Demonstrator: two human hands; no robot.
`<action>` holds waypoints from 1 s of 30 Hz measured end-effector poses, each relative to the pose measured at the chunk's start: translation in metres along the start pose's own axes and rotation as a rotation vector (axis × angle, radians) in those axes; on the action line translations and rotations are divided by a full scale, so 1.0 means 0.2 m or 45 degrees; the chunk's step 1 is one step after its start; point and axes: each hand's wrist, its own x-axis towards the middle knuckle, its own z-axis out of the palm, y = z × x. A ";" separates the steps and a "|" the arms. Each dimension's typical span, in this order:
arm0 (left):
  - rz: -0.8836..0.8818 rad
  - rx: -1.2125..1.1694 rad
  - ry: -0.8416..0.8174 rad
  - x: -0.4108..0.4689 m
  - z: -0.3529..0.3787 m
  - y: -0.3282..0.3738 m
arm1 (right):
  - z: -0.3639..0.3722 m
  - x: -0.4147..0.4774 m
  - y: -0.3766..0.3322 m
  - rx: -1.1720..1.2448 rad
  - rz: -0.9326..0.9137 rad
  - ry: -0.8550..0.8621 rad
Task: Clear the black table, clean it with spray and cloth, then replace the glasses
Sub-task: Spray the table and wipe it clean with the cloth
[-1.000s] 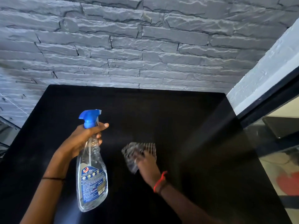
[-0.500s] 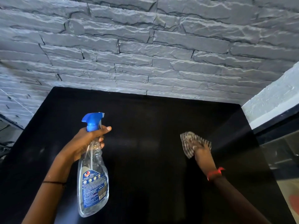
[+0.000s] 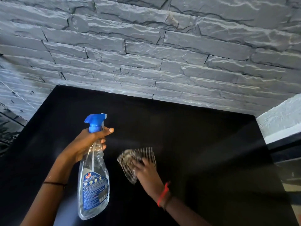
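Observation:
The black table fills the lower part of the head view. My left hand grips the neck of a clear spray bottle with a blue trigger head, held above the table's left side. My right hand presses a striped cloth flat against the middle of the table, its fingers spread over the cloth. No glasses are in view.
A grey stone-brick wall runs along the table's far edge. A white ledge and a dark frame stand at the right edge. A glossy dark surface lies beyond the table's left side.
My right hand swept the cloth from the centre out to the right side, then back to the middle. The left hand kept the spray bottle nearly still.

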 end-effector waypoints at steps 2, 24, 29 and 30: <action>-0.006 -0.015 -0.002 0.03 0.00 0.01 | 0.04 -0.20 0.07 -0.008 0.030 -0.033; 0.014 -0.091 0.148 -0.05 -0.19 -0.06 | 0.01 0.96 0.45 -0.212 0.194 -0.051; 0.028 -0.071 0.182 -0.10 -0.25 -0.07 | 0.08 0.44 -0.05 -0.107 -0.060 0.048; 0.033 -0.074 0.178 -0.10 -0.26 -0.07 | 0.09 0.31 -0.10 -0.090 -0.091 0.051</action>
